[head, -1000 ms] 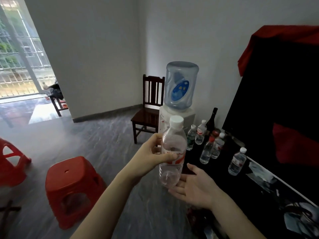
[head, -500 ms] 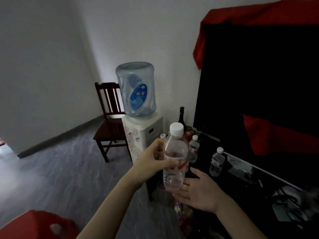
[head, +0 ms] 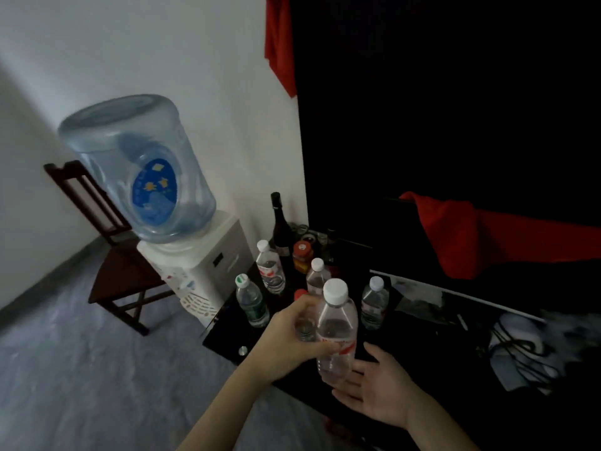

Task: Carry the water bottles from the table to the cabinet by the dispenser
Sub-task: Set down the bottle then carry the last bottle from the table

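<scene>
A tall black panel [head: 439, 125] fills the right side of the room, with two pieces of red cloth on it: one [head: 279, 43] hanging at its upper left corner, one [head: 487, 236] draped lower down to the right. Left of it stands one white water dispenser [head: 208, 271] carrying a single big blue jug [head: 140, 170], and behind that one dark wooden chair [head: 107, 249] sits against the wall. The black cabinet [head: 227, 340] runs right beside the dispenser, its glossy left corner nearest the machine. On its top I count four clear water bottles standing upright: one with a green-marked cap [head: 252, 302] near the left edge, one with a red and white label [head: 270, 268] behind it, one white-capped bottle [head: 316, 276] toward the middle, and one more [head: 374, 302] further right. A fifth small bottle with a red cap [head: 304, 315] is half hidden behind the person's fingers. At the back edge stand one dark glass bottle [head: 280, 226] and one orange jar [head: 302, 255], with a blur of small glassware behind them that I cannot count. The left hand [head: 289, 343] grips the carried water bottle [head: 336, 330] around its labelled middle, holding it upright in the air over the front part of the cabinet top. The right hand [head: 380, 388] lies open, palm up and fingers spread, just under the bottle's base; whether it touches, I cannot tell.
</scene>
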Demonstrator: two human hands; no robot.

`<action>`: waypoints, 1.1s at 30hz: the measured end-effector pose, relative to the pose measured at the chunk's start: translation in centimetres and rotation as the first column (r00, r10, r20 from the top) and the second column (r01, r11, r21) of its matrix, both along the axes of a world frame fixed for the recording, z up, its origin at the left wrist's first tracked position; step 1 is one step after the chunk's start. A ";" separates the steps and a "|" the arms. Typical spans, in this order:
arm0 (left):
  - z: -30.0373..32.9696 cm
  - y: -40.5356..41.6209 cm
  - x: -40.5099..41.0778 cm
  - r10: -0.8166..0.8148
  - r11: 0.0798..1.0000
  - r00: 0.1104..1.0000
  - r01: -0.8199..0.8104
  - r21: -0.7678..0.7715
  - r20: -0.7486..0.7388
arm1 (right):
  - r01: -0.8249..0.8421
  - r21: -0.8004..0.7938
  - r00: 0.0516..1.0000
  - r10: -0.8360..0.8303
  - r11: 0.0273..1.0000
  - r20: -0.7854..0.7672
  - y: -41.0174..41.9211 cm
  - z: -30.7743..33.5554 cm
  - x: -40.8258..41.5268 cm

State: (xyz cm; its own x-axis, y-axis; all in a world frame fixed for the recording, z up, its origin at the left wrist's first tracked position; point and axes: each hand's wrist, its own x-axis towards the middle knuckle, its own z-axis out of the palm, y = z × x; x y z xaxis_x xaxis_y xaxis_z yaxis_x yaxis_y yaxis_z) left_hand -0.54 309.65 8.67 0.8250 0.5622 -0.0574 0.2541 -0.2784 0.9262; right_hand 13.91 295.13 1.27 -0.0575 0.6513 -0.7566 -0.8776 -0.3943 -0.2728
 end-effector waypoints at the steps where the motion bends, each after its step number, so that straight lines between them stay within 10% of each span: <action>1: -0.8 0.4 0.6 -0.031 0.999 0.999 0.031 0.011 -0.031 | 0.027 -0.025 1.000 -0.027 0.999 -0.006 0.1 -1.1 0.5; 33: -20.1 3.5 11.4 -0.361 0.932 0.914 0.362 -0.029 -0.185 | 0.411 -0.333 0.912 -0.392 0.849 0.124 1.7 -14.7 6.2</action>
State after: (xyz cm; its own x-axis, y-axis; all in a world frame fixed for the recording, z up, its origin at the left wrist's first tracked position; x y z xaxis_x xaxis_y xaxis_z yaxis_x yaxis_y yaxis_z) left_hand 10.87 313.12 -11.39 0.9469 0.2286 -0.2259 0.3015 -0.3883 0.8708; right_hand 20.10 296.83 -13.43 0.1960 0.3070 -0.9313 -0.9686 -0.0874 -0.2326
